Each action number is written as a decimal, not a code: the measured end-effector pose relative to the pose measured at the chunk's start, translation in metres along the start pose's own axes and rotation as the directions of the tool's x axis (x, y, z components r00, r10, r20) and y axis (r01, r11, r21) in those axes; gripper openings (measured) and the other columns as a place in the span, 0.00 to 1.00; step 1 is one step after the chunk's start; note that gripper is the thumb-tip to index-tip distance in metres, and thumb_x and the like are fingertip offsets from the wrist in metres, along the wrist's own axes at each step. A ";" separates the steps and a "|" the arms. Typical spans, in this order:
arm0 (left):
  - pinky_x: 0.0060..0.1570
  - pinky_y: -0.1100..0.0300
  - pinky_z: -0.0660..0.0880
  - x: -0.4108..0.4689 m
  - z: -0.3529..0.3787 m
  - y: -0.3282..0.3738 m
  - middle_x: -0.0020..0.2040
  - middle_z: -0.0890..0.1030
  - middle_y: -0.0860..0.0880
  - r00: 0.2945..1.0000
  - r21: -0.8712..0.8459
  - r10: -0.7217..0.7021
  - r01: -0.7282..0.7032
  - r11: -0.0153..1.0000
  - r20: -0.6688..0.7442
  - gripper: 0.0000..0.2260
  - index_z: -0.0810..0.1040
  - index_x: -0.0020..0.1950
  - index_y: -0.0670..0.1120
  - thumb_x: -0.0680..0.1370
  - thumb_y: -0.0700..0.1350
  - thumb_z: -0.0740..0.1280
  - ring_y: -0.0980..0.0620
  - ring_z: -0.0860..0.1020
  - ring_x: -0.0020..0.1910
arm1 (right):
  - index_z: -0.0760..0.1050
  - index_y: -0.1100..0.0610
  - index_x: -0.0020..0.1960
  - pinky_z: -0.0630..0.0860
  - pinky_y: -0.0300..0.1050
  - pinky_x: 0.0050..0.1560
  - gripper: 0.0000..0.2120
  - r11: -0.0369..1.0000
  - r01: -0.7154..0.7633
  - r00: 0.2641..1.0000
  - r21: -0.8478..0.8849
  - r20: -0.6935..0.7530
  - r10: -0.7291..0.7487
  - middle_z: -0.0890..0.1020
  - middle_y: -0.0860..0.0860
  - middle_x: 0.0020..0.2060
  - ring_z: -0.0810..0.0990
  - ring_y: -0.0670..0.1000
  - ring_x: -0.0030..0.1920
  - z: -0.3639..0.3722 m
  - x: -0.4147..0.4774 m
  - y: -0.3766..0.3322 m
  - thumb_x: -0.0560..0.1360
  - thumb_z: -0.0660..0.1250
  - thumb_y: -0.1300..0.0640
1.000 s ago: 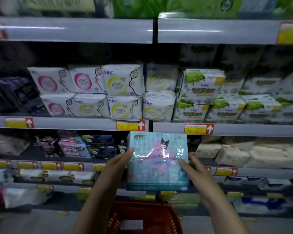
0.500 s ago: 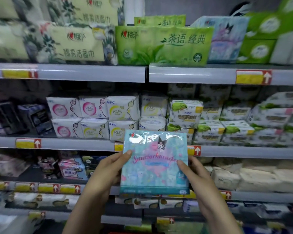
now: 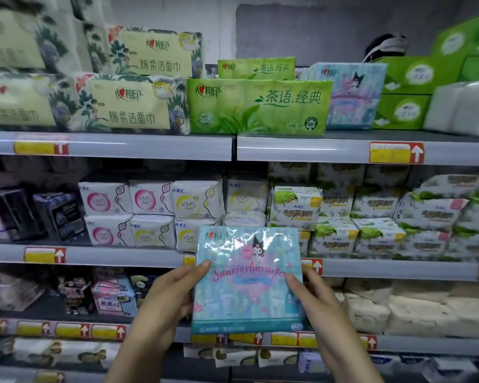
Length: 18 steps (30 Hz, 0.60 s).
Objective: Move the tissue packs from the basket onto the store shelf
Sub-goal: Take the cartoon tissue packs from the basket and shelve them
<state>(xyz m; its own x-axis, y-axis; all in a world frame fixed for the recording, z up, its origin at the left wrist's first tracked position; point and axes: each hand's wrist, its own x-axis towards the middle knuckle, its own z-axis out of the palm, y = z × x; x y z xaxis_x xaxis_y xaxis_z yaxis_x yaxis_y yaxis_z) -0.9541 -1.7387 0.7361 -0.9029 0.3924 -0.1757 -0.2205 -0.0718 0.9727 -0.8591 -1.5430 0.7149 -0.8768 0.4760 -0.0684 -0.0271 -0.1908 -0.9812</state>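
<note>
Holding: you're gripping the pale-blue rectangular plastic tissue pack (image 3: 248,283).
Left hand (image 3: 163,302): pinching its left edge.
Right hand (image 3: 318,305): pinching its right edge.

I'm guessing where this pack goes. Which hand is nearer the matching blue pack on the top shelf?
Right. The right hand is below the shelved pack, slightly left of it; the left hand is farther left, across the held pack.

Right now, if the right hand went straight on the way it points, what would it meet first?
Probably the middle shelf rail by its price tag, just above the right hand gripping the blue pack; depth is unclear.
</note>
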 end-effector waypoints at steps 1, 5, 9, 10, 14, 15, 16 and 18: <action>0.56 0.43 0.76 0.000 0.000 0.000 0.49 0.85 0.41 1.000 -0.008 -0.001 0.001 1.000 -0.003 0.21 0.81 0.53 0.39 0.67 0.51 0.70 0.43 0.84 0.49 | 0.77 0.48 0.55 0.79 0.41 0.41 0.09 1.000 0.003 1.000 -0.003 0.001 -0.003 0.83 0.49 0.51 0.83 0.47 0.48 0.000 0.000 -0.001 0.75 0.67 0.52; 0.56 0.42 0.76 0.000 0.002 0.003 0.49 0.85 0.40 1.000 -0.039 -0.005 0.006 0.999 0.013 0.23 0.81 0.54 0.38 0.66 0.51 0.71 0.41 0.84 0.49 | 0.77 0.48 0.53 0.79 0.44 0.40 0.08 1.000 0.013 1.000 -0.011 -0.016 -0.014 0.84 0.51 0.49 0.85 0.48 0.45 -0.001 -0.001 -0.005 0.74 0.67 0.52; 0.55 0.43 0.77 -0.003 0.004 0.008 0.49 0.85 0.40 0.999 -0.081 0.008 -0.004 0.997 0.048 0.38 0.81 0.53 0.39 0.51 0.60 0.81 0.41 0.84 0.49 | 0.77 0.51 0.55 0.79 0.41 0.36 0.10 1.000 0.022 0.999 -0.010 -0.026 -0.022 0.84 0.52 0.48 0.85 0.47 0.42 -0.002 -0.001 -0.009 0.75 0.67 0.53; 0.55 0.44 0.77 -0.003 0.004 0.008 0.49 0.85 0.40 0.998 -0.091 0.016 -0.011 0.996 0.054 0.42 0.82 0.53 0.39 0.46 0.62 0.82 0.41 0.84 0.48 | 0.77 0.50 0.55 0.79 0.41 0.36 0.10 1.000 0.027 0.999 -0.005 -0.025 -0.027 0.84 0.52 0.48 0.85 0.47 0.42 -0.002 0.000 -0.009 0.75 0.67 0.53; 0.54 0.44 0.77 -0.004 0.004 0.012 0.49 0.85 0.40 0.998 -0.091 0.045 -0.041 0.995 0.044 0.40 0.82 0.53 0.39 0.48 0.59 0.82 0.41 0.84 0.48 | 0.77 0.49 0.55 0.79 0.40 0.36 0.09 0.999 0.048 0.999 0.004 -0.001 -0.048 0.85 0.50 0.47 0.85 0.45 0.42 -0.003 0.003 -0.009 0.75 0.67 0.53; 0.56 0.43 0.76 -0.005 0.007 0.014 0.49 0.85 0.40 0.998 -0.091 0.048 -0.045 0.995 0.036 0.34 0.82 0.53 0.39 0.54 0.57 0.81 0.41 0.84 0.49 | 0.77 0.49 0.55 0.79 0.40 0.37 0.10 0.999 0.052 0.999 0.007 0.006 -0.052 0.85 0.49 0.47 0.85 0.45 0.42 -0.006 0.004 -0.009 0.74 0.67 0.53; 0.58 0.42 0.76 -0.005 0.012 0.015 0.50 0.85 0.40 0.998 -0.091 0.046 -0.043 0.995 0.032 0.29 0.82 0.53 0.38 0.59 0.55 0.80 0.41 0.84 0.49 | 0.77 0.50 0.56 0.79 0.40 0.39 0.11 0.998 0.055 0.998 0.011 0.011 -0.055 0.85 0.49 0.47 0.85 0.46 0.44 -0.009 0.005 -0.010 0.74 0.68 0.53; 0.60 0.40 0.74 -0.004 0.023 0.017 0.50 0.85 0.40 0.999 -0.091 0.036 -0.033 0.995 0.021 0.24 0.81 0.54 0.38 0.63 0.52 0.76 0.40 0.83 0.50 | 0.76 0.50 0.57 0.80 0.42 0.41 0.12 0.998 0.055 0.998 0.009 0.020 -0.055 0.84 0.50 0.49 0.84 0.47 0.46 -0.018 0.009 -0.012 0.74 0.68 0.53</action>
<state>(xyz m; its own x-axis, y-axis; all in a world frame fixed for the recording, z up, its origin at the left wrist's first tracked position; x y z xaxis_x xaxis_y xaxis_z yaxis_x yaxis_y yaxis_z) -0.9454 -1.7210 0.7564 -0.9022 0.4086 -0.1378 -0.2228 -0.1682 0.9602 -0.8576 -1.5207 0.7224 -0.8833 0.4687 -0.0104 -0.0796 -0.1718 -0.9819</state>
